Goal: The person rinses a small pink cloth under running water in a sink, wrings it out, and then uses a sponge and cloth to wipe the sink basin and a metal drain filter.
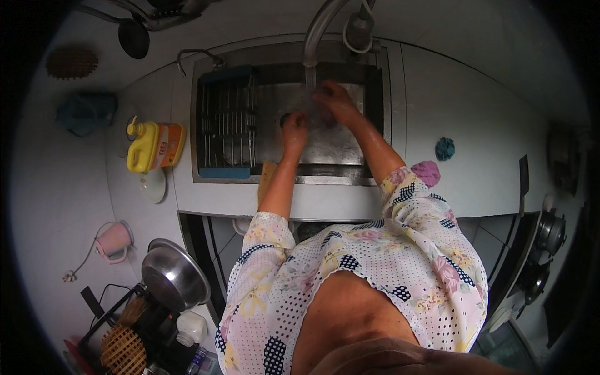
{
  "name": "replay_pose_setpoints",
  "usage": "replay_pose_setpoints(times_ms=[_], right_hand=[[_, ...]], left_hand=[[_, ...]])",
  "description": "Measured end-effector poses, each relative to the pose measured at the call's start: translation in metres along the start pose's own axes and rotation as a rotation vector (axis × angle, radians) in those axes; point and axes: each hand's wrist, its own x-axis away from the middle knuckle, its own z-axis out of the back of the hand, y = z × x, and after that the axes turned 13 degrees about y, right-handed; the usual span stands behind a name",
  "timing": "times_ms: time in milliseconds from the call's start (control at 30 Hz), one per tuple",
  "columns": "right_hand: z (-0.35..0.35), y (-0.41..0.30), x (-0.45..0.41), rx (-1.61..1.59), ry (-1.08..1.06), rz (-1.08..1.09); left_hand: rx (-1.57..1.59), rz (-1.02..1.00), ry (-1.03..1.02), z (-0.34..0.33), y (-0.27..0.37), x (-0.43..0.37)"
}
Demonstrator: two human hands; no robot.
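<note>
Over the stainless steel sink (323, 150), water runs from the curved faucet (316, 35). My right hand (341, 104) is beside the stream with its fingers bent. A blurred, pinkish shape below it may be a thing or a reflection. To the left, my left hand (295, 131) has curled fingers above the basin. A small dark round thing (284, 120) shows at its left edge; whether the hand holds it or it lies behind is unclear. Both forearms look wet.
A wire dish rack (229, 122) fills the sink's left end. Left of it stands a yellow pump jug (152, 146). A teal scrubber (445, 148) and a pink cloth (425, 173) lie right of the sink. The steel bowl (176, 274) is at lower left.
</note>
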Motion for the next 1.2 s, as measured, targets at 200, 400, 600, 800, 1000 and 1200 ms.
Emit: replay_pose_setpoints(times_ms=[200, 400, 600, 800, 1000, 1200], right_hand=[[-0.024, -0.039, 0.054, 0.597, -0.076, 0.596], [-0.015, -0.042, 0.083, 0.488, -0.252, 0.368], [0.012, -0.029, 0.030, 0.475, 0.008, 0.236], [-0.021, -0.056, 0.002, 0.367, -0.073, 0.277], [-0.014, -0.041, -0.012, 0.402, -0.092, 0.002], [0.022, -0.003, -0.040, 0.577, 0.381, 0.255]], left_hand=[[0.727, 0.814, 0.054, -0.030, -0.025, -0.014], [-0.249, -0.098, -0.241, -0.011, 0.016, -0.029], [-0.850, -0.614, -0.334, 0.016, 0.099, -0.040], [-0.540, -0.659, -0.410, -0.011, 0.040, -0.044], [-0.146, -0.404, -0.508, -0.030, 0.014, -0.056], [0.598, 0.547, -0.471, -0.024, 0.015, -0.050]])
